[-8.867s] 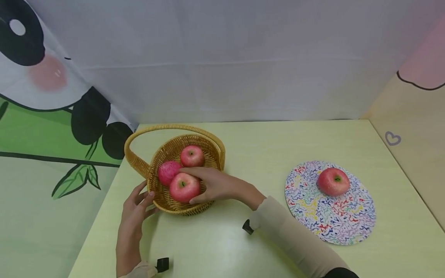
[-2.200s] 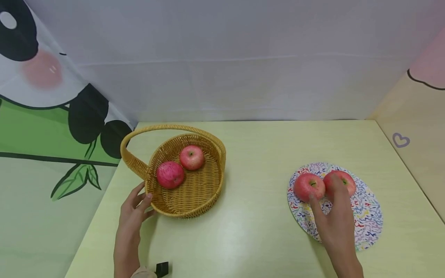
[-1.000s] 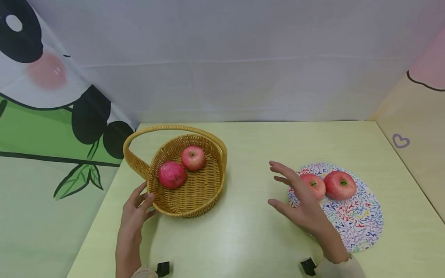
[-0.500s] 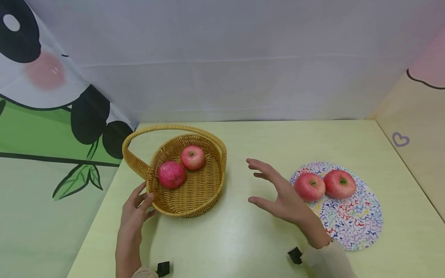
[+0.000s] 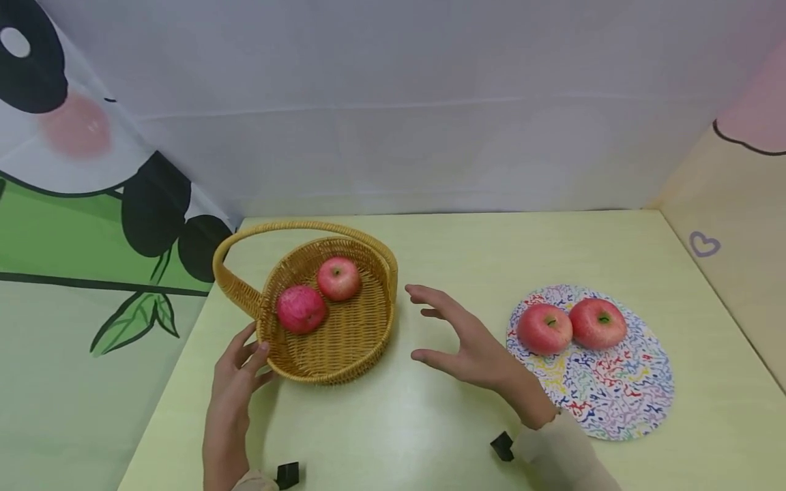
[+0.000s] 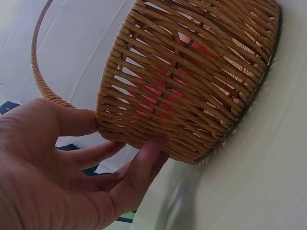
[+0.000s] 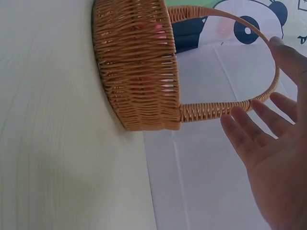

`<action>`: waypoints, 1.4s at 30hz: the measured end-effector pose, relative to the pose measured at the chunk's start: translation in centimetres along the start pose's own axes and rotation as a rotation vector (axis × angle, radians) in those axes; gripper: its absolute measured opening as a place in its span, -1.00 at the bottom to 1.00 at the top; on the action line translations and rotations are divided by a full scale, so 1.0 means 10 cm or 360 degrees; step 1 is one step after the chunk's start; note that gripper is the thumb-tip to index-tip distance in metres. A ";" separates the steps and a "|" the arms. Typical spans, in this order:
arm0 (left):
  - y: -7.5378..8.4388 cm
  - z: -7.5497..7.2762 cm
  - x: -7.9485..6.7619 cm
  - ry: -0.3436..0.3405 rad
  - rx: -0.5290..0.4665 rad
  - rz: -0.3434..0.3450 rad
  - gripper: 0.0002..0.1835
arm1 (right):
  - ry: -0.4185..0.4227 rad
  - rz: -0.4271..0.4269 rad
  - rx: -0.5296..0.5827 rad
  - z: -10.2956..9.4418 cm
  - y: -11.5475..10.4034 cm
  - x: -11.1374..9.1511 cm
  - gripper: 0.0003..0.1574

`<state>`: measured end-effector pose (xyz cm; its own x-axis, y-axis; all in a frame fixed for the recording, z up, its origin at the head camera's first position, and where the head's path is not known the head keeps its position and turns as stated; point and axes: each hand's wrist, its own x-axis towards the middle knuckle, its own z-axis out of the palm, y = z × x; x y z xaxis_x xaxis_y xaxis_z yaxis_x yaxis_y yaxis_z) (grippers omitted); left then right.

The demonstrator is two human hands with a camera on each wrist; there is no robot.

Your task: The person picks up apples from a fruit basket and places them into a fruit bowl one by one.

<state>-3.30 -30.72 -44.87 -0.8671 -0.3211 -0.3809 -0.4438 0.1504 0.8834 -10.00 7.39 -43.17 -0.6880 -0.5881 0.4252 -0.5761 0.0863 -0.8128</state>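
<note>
While the left hand [image 5: 233,382] rests spread fingers and thumb against the left side of the wicker basket [image 5: 350,341], I see the right hand [image 5: 469,341] hovering just right of the basket, fingers and thumb apart. Inside the basket: small apple [image 5: 339,278], darker pink fruit [image 5: 301,309], type unclear. Well right of the basket: two red apples [image 5: 544,329] on a patterned disc [image 5: 620,395]; squiggles I can't read as letters. In my wrist views, weave mostly hides the basket's fruit; the right hand is cut off.
</note>
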 end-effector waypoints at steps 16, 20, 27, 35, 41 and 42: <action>-0.04 -0.02 0.03 -0.0013 0.0008 -0.0041 -0.32 | -0.0139 0.0215 0.0035 0.35 0.01 0.34 0.10; -0.03 -0.01 0.03 -0.0015 -0.0007 -0.0028 -0.32 | -0.0134 0.0312 -0.0011 0.41 -0.02 0.43 0.17; -0.01 -0.03 0.04 -0.0015 0.0007 -0.0015 -0.32 | -0.0170 0.0455 -0.0072 0.53 -0.06 0.64 0.32; -0.01 -0.04 0.03 -0.0027 -0.0002 -0.0001 -0.32 | -0.0071 0.0590 -0.0064 0.67 -0.08 0.86 0.30; 0.00 -0.03 0.03 -0.0018 0.0017 -0.0021 -0.31 | -0.0001 0.0652 -0.0084 0.72 -0.06 0.99 0.32; 0.00 -0.03 0.03 -0.0016 0.0022 -0.0030 -0.31 | 0.0012 0.0664 -0.0090 0.73 -0.05 1.01 0.32</action>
<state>-3.49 -31.14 -44.88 -0.8606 -0.3147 -0.4004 -0.4632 0.1570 0.8722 -13.41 -4.49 -41.38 -0.8704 -0.4877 0.0670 -0.2704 0.3599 -0.8930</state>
